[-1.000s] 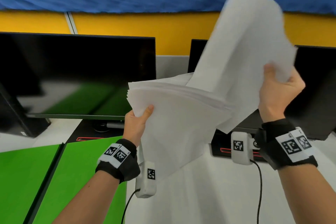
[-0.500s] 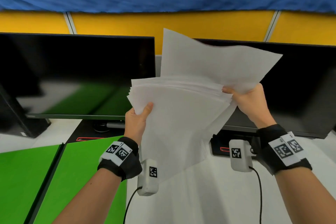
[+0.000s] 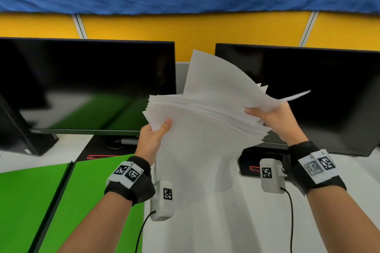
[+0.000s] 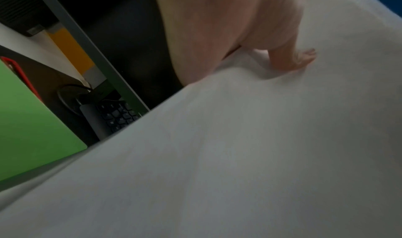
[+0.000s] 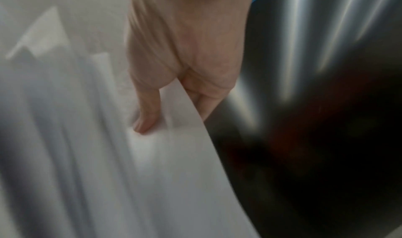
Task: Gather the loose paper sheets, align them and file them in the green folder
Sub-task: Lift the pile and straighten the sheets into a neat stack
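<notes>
White bench [image 3: 236,230] fills the lower scene, carrying two black flat monitors, one [image 3: 88,86] left and one [image 3: 320,98] right of the held paper. A bright green open plastic folder [image 3: 33,201] lies flat on the bench, below and left of the paper. The thick, fanned stack of white paper sheets [image 3: 197,129] is held in the air above the bench, its edges uneven, with the rearmost sheet [image 3: 216,80] standing higher than the rest. The left hand [image 3: 151,139] grips the stack's left corner, thumb on top. The right hand [image 3: 275,117] pinches the stack's right edge between thumb and fingers [image 5: 206,104].
</notes>
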`<state>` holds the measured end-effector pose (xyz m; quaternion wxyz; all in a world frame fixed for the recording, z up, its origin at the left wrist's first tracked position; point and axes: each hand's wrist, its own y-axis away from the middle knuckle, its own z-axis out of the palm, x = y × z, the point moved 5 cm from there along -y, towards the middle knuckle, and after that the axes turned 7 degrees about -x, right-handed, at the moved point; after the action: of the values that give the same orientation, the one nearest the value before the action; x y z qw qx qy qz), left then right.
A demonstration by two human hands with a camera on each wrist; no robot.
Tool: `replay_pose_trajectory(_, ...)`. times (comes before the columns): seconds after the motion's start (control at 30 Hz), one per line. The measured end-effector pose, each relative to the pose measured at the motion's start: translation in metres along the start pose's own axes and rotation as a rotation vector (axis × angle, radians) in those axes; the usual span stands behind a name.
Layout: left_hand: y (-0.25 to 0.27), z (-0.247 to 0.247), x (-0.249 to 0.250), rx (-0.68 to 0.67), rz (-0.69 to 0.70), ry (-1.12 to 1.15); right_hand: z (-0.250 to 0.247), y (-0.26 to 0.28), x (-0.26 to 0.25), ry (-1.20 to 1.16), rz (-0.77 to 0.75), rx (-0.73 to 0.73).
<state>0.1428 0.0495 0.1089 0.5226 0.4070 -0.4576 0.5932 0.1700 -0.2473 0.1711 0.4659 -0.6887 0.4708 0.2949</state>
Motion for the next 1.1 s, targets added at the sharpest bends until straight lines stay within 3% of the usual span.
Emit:
replay_pose_trajectory(0.13, -0.001, 0.000, 0.006, 0.059, 0.018, 0.030, 0.006, 0.005, 0.006, 0.106, -0.010, -0.074)
replay_pose_trajectory(0.33, -0.001, 0.009, 0.001, 0.092, 0.017, 0.019, 0.035, 0.008, 0.006, -0.121, 0.009, -0.010)
replay_pose_trajectory(0.6, 0.003, 0.008, 0.001, 0.133, 0.042, -0.017, 0.047, 0.010, 0.019, -0.132, 0.138, -0.086)
replay_pose_trajectory(0.73, 0.003, 0.006, 0.004, 0.270, 0.095, 0.002, 0.035, 0.029, 0.014, -0.358, 0.158, -0.035)
replay_pose_trajectory(0.83, 0.002, 0.003, 0.006, 0.356, 0.118, 0.033, 0.035, 0.041, 0.030, -0.501, 0.216, -0.091)
replay_pose_trajectory(0.93, 0.002, 0.009, 0.008, 0.300, 0.106, 0.046, 0.048, 0.044, 0.052, -0.187, 0.224, -0.266)
replay_pose_trajectory(1.0, 0.005, 0.014, 0.013, 0.257, 0.116, 0.040, 0.051, 0.040, 0.055, -0.065, 0.228, -0.195)
replay_pose_trajectory(1.1, 0.011, 0.015, 0.026, 0.225, 0.168, 0.061, 0.036, 0.036, 0.048, -0.294, 0.166, 0.041)
